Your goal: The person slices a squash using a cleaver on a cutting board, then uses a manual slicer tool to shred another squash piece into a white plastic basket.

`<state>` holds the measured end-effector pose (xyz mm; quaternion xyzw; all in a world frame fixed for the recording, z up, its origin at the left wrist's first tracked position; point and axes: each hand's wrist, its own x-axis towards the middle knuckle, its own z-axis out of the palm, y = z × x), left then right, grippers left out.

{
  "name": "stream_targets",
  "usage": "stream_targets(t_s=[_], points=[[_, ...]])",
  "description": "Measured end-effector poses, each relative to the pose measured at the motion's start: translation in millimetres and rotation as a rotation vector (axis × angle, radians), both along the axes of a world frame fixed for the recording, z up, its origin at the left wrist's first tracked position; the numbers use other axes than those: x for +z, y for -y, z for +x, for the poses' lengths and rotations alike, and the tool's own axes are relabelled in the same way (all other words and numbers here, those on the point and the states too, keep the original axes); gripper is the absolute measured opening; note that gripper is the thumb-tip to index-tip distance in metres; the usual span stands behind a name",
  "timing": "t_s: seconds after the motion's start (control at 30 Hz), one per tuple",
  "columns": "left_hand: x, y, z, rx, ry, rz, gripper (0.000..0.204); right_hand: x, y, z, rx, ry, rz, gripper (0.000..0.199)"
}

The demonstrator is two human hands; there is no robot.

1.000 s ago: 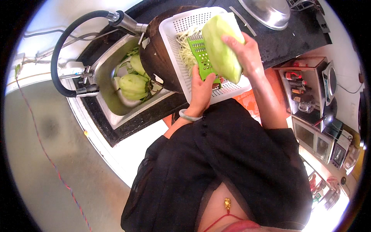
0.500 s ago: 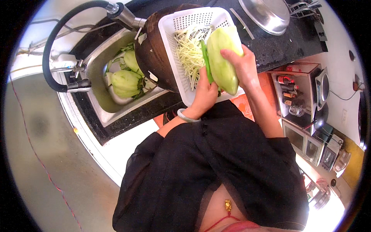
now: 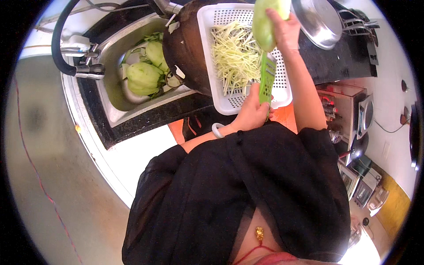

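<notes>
My right hand (image 3: 288, 34) is wrapped round a peeled, pale green papaya (image 3: 264, 28), held over the far right part of a white perforated basket (image 3: 208, 57). A bright green hand shredder (image 3: 266, 73) is gripped near its lower end by my left hand (image 3: 251, 109), at the basket's near side. Its slotted face is turned up, and its far tip lies close under the papaya's near end; whether they touch I cannot tell. Thin pale green shreds (image 3: 235, 57) lie heaped in the basket, left of the shredder.
Left of the basket stands a large brown pot (image 3: 190, 48). Beyond it a steel sink (image 3: 115, 99) holds pale green fruits (image 3: 143, 78) and peelings, with a black hose faucet (image 3: 57, 44) above. A steel lid or bowl (image 3: 320, 22) rests on the black counter (image 3: 340, 64) at right.
The papaya and my right hand have moved up and away from me, off the shredder. My left hand has shifted right and nearer, and the shredder's slotted face now shows.
</notes>
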<state>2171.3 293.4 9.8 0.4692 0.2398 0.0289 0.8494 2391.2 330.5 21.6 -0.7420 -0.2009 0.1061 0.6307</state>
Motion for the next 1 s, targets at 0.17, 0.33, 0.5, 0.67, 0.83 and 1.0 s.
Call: stream_targets(t_s=[0.17,0.33,0.5,0.67,0.83,1.0], points=[[-6.8,-20.9,6.4,0.264,-0.004,-0.066,0.038,43.2,37.0,-30.8,0.037,-0.156,-0.048,0.041],[-19.4,-15.7,12.0,0.237,0.139,0.264,0.038,39.0,72.4,-82.3,0.168,-0.200,-0.162,0.036],[-23.6,2.2,14.2,0.149,0.062,0.376,0.033,32.2,52.2,-63.1,-0.026,-0.220,-0.222,0.037],[-20.5,-3.3,20.2,0.250,0.057,0.271,0.032,21.0,29.1,-36.7,0.092,-0.315,-0.098,0.039],[-15.3,3.9,10.5,0.217,0.007,0.267,0.031,-2.7,12.1,-19.6,0.072,-0.415,0.026,0.038],[-15.3,25.6,5.9,0.148,0.102,0.368,0.039,13.5,2.6,13.5,-0.078,-0.244,0.173,0.041]])
